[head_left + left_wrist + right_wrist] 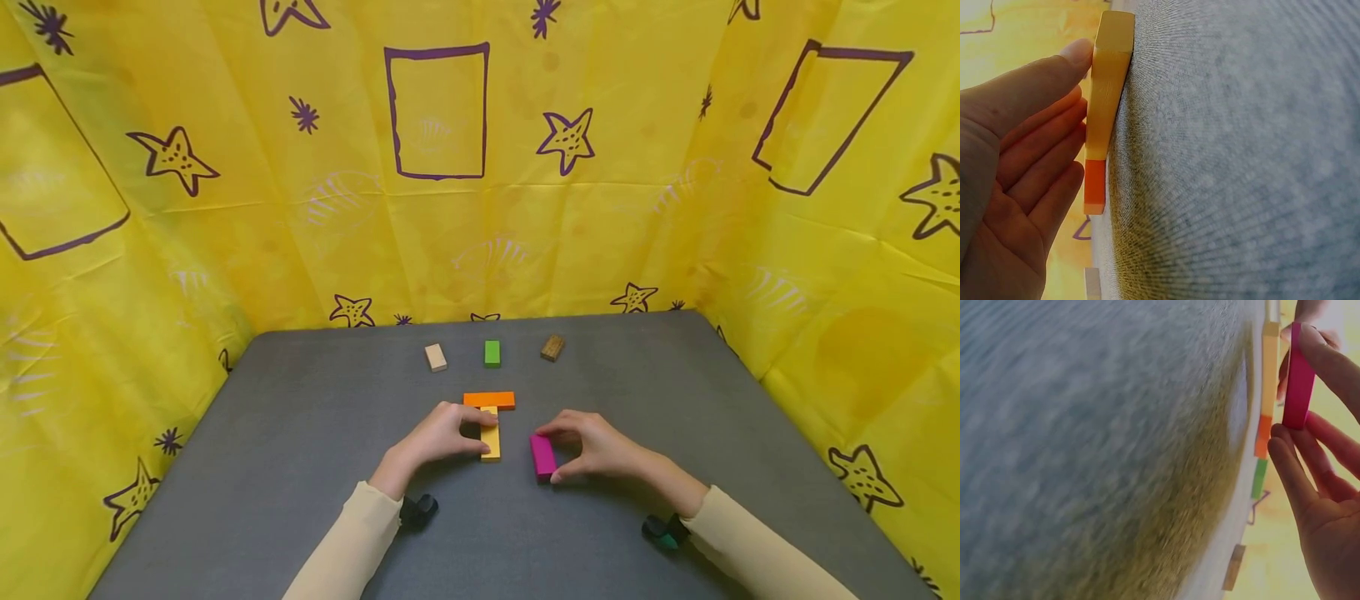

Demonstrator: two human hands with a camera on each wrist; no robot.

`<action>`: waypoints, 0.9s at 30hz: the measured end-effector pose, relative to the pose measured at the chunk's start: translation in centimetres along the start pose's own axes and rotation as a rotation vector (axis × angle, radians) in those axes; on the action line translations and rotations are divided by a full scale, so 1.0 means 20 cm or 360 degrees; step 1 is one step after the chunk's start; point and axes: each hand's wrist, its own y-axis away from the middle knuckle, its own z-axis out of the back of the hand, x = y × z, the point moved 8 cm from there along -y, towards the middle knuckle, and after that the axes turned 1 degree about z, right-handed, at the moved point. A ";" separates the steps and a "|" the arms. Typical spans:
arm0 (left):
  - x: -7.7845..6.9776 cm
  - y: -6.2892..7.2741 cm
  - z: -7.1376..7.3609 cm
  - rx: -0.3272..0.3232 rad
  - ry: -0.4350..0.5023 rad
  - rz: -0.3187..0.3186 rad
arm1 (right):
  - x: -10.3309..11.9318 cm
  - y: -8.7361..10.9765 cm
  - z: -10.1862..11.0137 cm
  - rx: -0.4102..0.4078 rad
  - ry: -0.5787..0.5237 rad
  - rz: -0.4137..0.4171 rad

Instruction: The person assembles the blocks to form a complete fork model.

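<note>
A yellow block lies flat on the grey table, its far end against the middle of an orange block set crosswise, so the two form a T shape. My left hand is over the yellow block, thumb and fingertips touching its upper face; in the left wrist view the fingers look nearly straight. To the right, my right hand pinches a magenta block by its two ends, thumb at the near end. The right wrist view shows that magenta block held above the table.
Behind the T stand three small blocks in a row: a pale wooden one, a green one and a brown one. Yellow patterned cloth hangs along the table's back and sides.
</note>
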 end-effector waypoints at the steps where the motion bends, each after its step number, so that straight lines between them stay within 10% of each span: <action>1: 0.00 0.00 0.00 0.0000 0.0001 0.0004 | 0.00 -0.01 -0.01 0.0005 0.0001 0.0002; 27: 0.02 0.00 0.00 0.0022 0.0022 0.0016 | 0.12 -0.15 -0.17 0.0135 -0.0100 0.0089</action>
